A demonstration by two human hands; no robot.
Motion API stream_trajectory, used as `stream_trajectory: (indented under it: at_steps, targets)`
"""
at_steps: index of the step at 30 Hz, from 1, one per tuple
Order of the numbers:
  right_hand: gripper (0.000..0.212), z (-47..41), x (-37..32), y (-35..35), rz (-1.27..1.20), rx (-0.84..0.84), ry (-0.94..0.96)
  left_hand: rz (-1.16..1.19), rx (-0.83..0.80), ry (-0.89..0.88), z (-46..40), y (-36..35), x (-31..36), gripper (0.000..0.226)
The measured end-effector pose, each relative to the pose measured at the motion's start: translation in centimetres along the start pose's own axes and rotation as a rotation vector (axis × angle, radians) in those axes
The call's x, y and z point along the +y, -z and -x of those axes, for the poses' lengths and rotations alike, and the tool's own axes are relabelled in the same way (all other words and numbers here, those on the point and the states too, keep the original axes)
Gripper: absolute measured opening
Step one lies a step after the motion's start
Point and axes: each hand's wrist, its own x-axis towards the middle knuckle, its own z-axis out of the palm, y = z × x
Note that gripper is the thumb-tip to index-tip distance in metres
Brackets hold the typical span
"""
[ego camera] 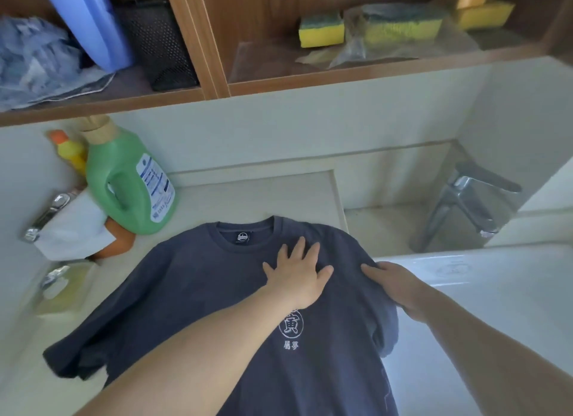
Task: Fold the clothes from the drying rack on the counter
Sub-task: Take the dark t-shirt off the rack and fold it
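Folding has barely begun: the navy T-shirt (pixel 192 291) lies face up and unfolded on the surface (pixel 248 195), left hand (pixel 297 276) pressing flat with spread fingers, right hand (pixel 400 287) gripping the shoulder edge

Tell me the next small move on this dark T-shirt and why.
Probably fold the right side inward. The left hand presses flat on the chest of the T-shirt, pinning it to the counter, while the right hand holds the shirt's right edge, which hangs over the counter's side.
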Motion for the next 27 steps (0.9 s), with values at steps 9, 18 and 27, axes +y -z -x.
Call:
stream_trajectory:
  at_steps: [9, 18, 27]
  targets:
    - [0.01, 3.3, -8.2, 3.7, -0.409, 0.041, 0.35, -0.053, -0.01, 0.06, -0.9, -0.5, 1.2, 0.072]
    - [0.028, 1.7, -2.8, 5.1, -0.473, 0.273, -0.018, -0.07, 0.009, 0.066, -0.6, -0.6, 0.8, 0.073]
    - [0.019, 4.0, 2.1, 1.3, -0.343, 0.065, -0.022, 0.035, 0.143, -0.063, 0.9, -0.8, 2.6, 0.064]
